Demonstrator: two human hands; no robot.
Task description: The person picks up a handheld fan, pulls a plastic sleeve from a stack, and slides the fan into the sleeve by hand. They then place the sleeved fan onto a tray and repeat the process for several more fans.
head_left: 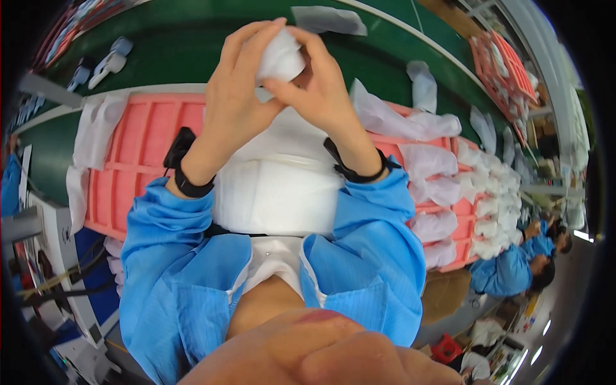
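Note:
Above the green belt, my left hand (240,86) and my right hand (319,83) are closed around a small bundle wrapped in white foam sheet (282,54). My left fingers curve over its far left side, while the right thumb presses on its near side. What lies inside the wrapping is hidden. Below my wrists, between my forearms, sits a thick stack of white foam sheets (276,199).
Pink divided trays (142,160) lie on both sides; the right one carries several foam-wrapped pieces (433,228). Grey-white parts (110,64) and wrapped pieces (422,86) rest on the green belt (179,38). Stacked pink trays (504,67) stand far right. Co-workers in blue (507,273) sit at right.

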